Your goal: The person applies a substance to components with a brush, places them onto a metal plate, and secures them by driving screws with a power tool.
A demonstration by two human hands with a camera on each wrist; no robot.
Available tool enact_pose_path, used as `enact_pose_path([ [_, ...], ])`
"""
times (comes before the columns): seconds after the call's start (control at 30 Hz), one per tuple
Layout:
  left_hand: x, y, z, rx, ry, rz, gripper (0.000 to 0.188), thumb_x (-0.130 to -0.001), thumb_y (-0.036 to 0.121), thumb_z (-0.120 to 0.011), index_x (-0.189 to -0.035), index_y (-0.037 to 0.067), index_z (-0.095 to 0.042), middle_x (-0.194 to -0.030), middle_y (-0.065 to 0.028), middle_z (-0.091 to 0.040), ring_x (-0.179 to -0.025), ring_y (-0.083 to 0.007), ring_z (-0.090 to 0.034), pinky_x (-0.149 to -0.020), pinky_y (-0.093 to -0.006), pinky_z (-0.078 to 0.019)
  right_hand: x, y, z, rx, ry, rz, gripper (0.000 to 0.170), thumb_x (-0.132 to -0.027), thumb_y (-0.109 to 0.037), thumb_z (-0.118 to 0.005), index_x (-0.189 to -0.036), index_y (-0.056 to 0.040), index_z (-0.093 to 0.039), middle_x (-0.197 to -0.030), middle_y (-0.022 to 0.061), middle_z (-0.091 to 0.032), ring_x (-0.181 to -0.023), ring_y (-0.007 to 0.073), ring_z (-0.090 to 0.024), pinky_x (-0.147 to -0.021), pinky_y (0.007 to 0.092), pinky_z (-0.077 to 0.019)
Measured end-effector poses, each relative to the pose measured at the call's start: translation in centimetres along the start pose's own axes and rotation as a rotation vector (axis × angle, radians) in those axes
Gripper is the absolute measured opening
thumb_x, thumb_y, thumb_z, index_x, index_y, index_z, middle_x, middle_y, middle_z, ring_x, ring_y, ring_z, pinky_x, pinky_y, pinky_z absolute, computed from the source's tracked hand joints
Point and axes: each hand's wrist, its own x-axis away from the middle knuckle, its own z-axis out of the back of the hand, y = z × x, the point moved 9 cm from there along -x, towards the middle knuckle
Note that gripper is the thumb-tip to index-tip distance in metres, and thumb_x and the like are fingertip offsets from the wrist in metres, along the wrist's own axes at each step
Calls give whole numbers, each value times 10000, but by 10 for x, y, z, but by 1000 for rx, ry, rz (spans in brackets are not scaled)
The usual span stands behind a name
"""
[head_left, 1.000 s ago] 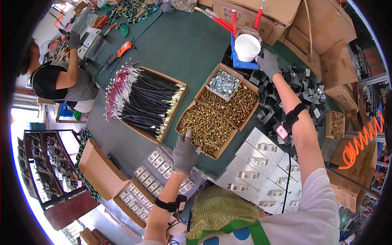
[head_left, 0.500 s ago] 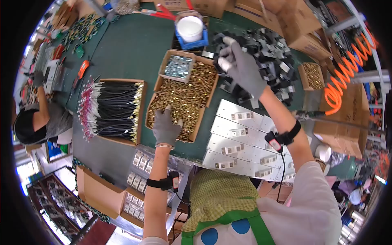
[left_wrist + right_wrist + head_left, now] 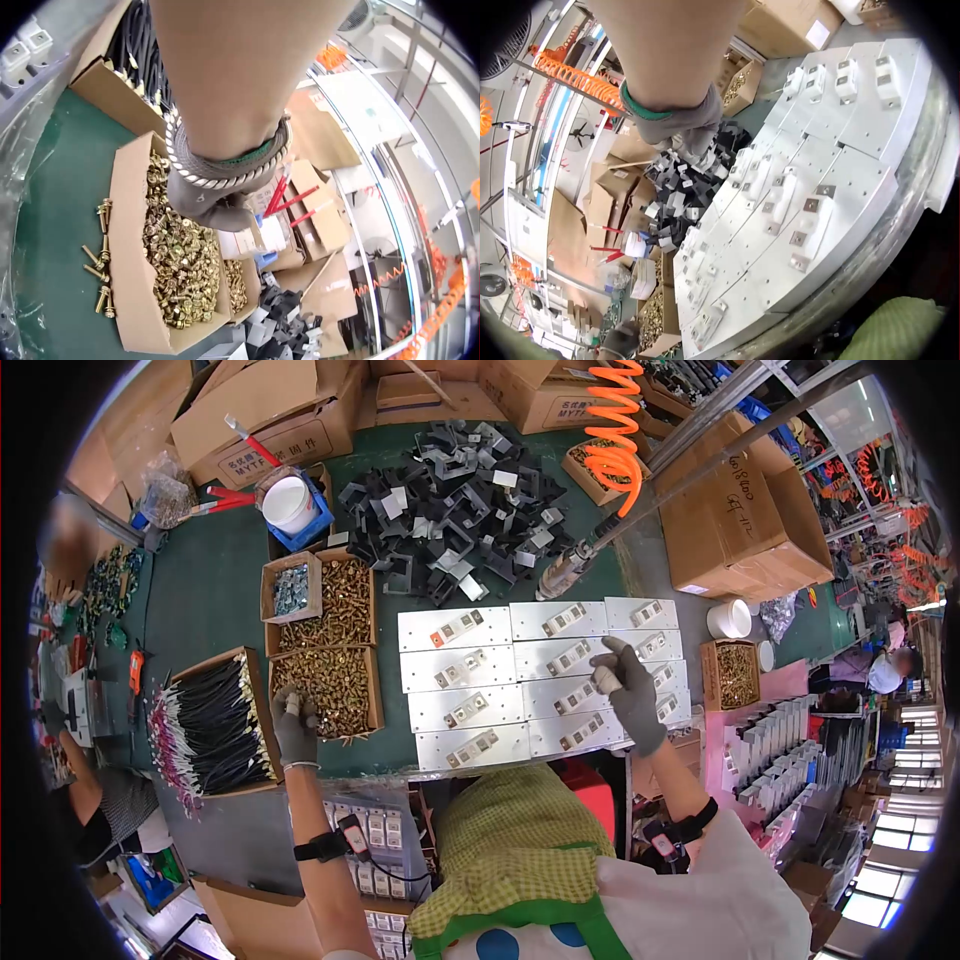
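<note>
My left hand (image 3: 295,727), in a grey glove, is at the left edge of a cardboard box of brass-coloured bolts (image 3: 340,690). Its fingers bend inward; in the left wrist view the hand (image 3: 214,202) overlaps the bolts (image 3: 184,262) and its fingertips are hidden, so I cannot tell whether it holds any. My gloved right hand (image 3: 635,700) hovers over the right part of the silvery metal plates (image 3: 460,710), fingers loosely bent and parted, nothing seen between them. Small white blocks with metal contacts (image 3: 575,696) sit on the plates, laid out in rows.
Behind the plates lies a heap of black brackets (image 3: 450,500). A white tub (image 3: 290,505) in a blue basket stands back left, near a small box of silvery parts (image 3: 292,590). Black cables (image 3: 215,725) fill a box at left. An air screwdriver (image 3: 565,570) hangs from an orange coil.
The head view has swung right. My right hand has left the white tub and come back over the plates. My left hand has shifted from above the bolts to the box's left edge.
</note>
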Motion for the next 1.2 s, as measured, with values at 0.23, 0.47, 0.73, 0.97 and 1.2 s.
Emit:
enact_pose_path([
  [0.23, 14, 9, 4, 638, -182, -33, 275, -860, 81, -536, -1132, 40, -527, -1099, -130, -532, -1043, -201, -527, -823, -277, -507, -116, 13, 7, -40, -134, 172, 602, -770, -73, -618, -1288, 2, -321, -1192, 140, -484, -1085, 184, -471, -903, 299, -391],
  [0.47, 29, 1, -21, 779, -356, 94, 253, -871, 88, -505, -1120, 42, -515, -932, -41, -502, -771, -111, -463, -633, -222, -420, -169, 9, -59, -158, -643, 53, 482, -713, -50, -642, -1158, -24, -458, -1010, 70, -578, -935, 153, -548, -862, 278, -412],
  [0.73, 53, 0, -107, 847, -429, 190, 276, -867, 107, -537, -1126, 78, -447, -923, -21, -477, -701, -100, -448, -560, -205, -402, -175, -6, -81, 35, -612, 237, 646, -669, -12, -715, -1228, -1, -393, -914, 39, -552, -875, 122, -563, -799, 248, -448],
  [0.97, 15, -20, -53, 909, -168, 126, 246, -905, 144, -478, -1129, 45, -470, -963, -56, -530, -713, -117, -549, -500, -185, -420, -147, -47, -74, -431, -645, 387, 626, -753, -103, -668, -1270, 3, -332, -906, 156, -559, -894, 249, -562, -876, 424, -445],
  [1.2, 44, -11, -91, 824, -302, 158, 268, -888, 139, -513, -1138, 50, -475, -943, -35, -533, -666, -68, -485, -432, -133, -342, -90, -101, -63, -299, -410, 703, 551, -789, -223, -637, -1220, 14, -389, -990, 146, -511, -847, 212, -495, -764, 409, -429],
])
